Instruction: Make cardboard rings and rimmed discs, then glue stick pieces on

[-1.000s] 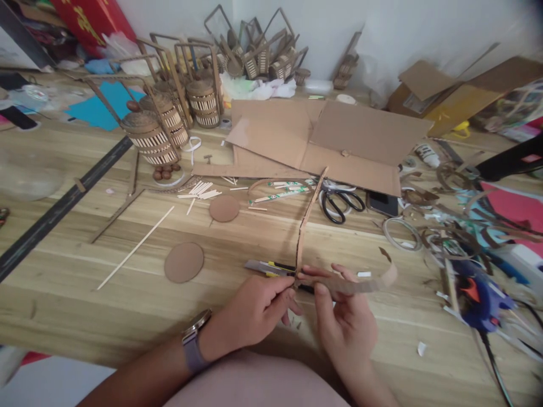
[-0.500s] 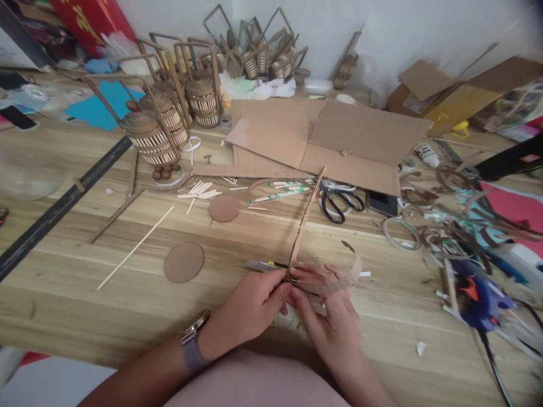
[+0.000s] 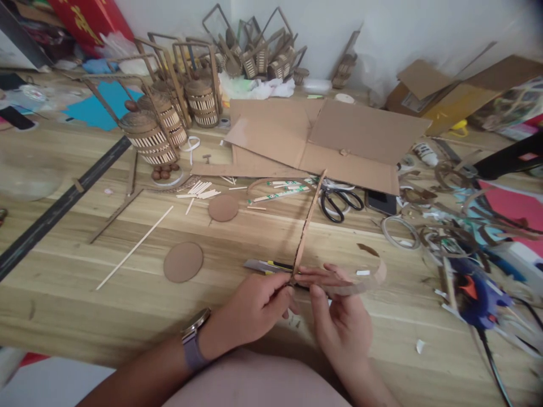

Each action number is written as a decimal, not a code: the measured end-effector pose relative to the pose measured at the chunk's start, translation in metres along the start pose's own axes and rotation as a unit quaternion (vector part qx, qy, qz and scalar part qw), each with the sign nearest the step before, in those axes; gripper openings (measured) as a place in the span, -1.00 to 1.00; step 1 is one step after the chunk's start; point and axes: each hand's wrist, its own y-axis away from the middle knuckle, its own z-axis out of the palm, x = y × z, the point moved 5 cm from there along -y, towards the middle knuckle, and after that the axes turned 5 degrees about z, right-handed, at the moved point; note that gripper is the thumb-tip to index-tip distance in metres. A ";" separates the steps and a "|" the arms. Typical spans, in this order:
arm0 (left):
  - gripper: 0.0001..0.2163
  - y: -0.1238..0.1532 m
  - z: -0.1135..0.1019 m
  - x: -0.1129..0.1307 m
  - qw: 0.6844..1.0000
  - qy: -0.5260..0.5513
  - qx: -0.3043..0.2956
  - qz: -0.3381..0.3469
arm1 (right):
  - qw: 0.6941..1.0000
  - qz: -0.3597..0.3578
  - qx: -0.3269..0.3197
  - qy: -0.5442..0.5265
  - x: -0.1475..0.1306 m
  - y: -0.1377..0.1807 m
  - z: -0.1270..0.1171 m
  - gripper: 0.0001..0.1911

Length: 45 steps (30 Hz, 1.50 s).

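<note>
My left hand (image 3: 254,305), with a watch on its wrist, pinches the near end of a narrow cardboard strip (image 3: 309,223) between thumb and fingers. That strip stands up and away from me, its corrugated edge showing. My right hand (image 3: 345,319) has its thumb and fingers closed on a thin, curling brown paper strip (image 3: 377,275), close beside the left fingertips. Where the two strips meet is partly hidden by my fingers. Just beyond the left hand lies a utility knife (image 3: 263,265), partly covered. Two cardboard discs (image 3: 183,262) rest to the left.
Black-handled scissors (image 3: 333,206) lie ahead, near folded cardboard (image 3: 360,130). A blue glue gun (image 3: 477,294) with a cord is at right, among scraps and tape rings. Small lidded baskets (image 3: 146,138) stand at back left. Short sticks (image 3: 204,191) and a long stick (image 3: 134,249) lie on the table.
My right hand has turned and slid slightly right along the paper strip, whose loose curl now reaches farther right. The left hand stays nearly in place with the cardboard strip.
</note>
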 end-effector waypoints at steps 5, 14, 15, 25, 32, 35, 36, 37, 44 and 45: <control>-0.66 -0.002 -0.002 0.000 1.000 -0.002 0.014 0.006 | 0.998 -0.062 -0.027 0.004 -0.010 -0.004 0.003 -0.91; -0.70 -0.001 -0.002 -0.002 0.999 -0.039 0.016 -0.003 | 0.995 -0.071 -0.028 0.061 -0.008 -0.004 0.005 -0.95; -0.71 -0.001 -0.002 -0.002 0.999 -0.041 0.013 -0.001 | 0.996 -0.065 -0.024 0.060 -0.008 -0.005 0.004 -0.95; -0.72 0.000 0.000 -0.001 1.000 -0.007 -0.006 0.002 | 1.000 0.007 0.005 0.019 -0.003 -0.003 0.000 -0.91; -0.73 0.000 -0.003 -0.001 1.000 -0.016 0.021 -0.008 | 0.998 0.026 -0.012 -0.050 0.004 -0.001 0.003 -0.92; -0.73 0.000 -0.005 0.001 0.999 -0.032 0.025 0.002 | 0.997 0.028 -0.025 -0.070 0.004 -0.001 0.005 -0.90; -0.72 0.000 -0.005 0.001 0.999 -0.036 0.026 0.006 | 0.997 0.025 -0.026 -0.069 0.003 -0.001 0.005 -0.90; -0.72 0.000 -0.006 0.002 0.999 -0.038 0.028 0.012 | 0.997 0.022 -0.027 -0.065 0.002 -0.001 0.004 -0.89; -0.71 0.000 -0.009 -0.001 0.999 -0.008 0.054 -0.004 | 0.994 -0.006 -0.088 0.062 0.007 -0.012 0.001 -0.84; -0.71 0.000 -0.010 -0.002 0.998 -0.006 0.063 -0.012 | 0.990 -0.010 -0.113 0.087 0.010 -0.013 0.004 -0.81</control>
